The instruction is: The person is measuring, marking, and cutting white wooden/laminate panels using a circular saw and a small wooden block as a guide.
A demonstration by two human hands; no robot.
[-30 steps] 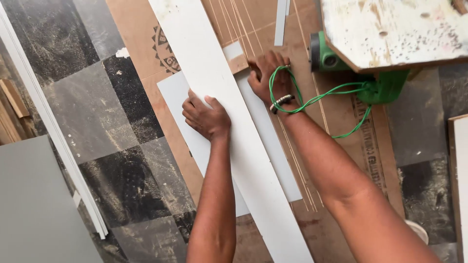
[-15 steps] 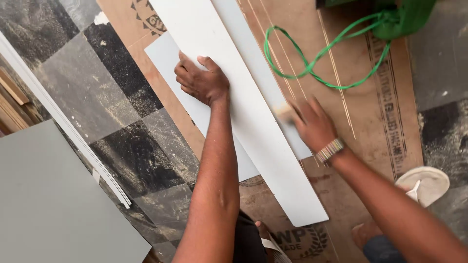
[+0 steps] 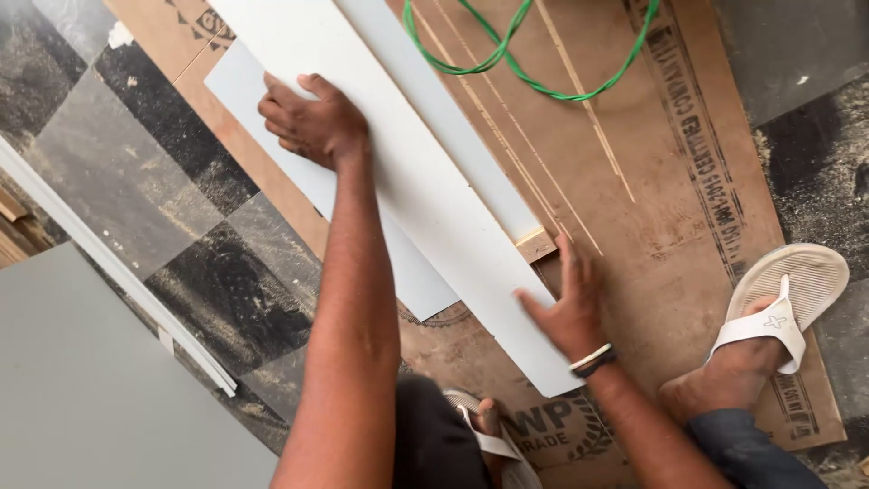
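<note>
White board strip (image 3: 407,172) lies under both hands (left (image 3: 312,122), right (image 3: 566,308)).

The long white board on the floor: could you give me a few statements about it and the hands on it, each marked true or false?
1. The left hand rests on the long white board. True.
2. The right hand holds a hammer. False: it lies flat with spread fingers at the board's near end and holds nothing.
3. A green cord lies looped on the brown sheet. True.
4. The person works barefoot. False: a white sandal is on the foot at the right.
5. The right wrist is bare. False: it wears a wristband.
6. The white board lies over a second, greyer board. True.
</note>
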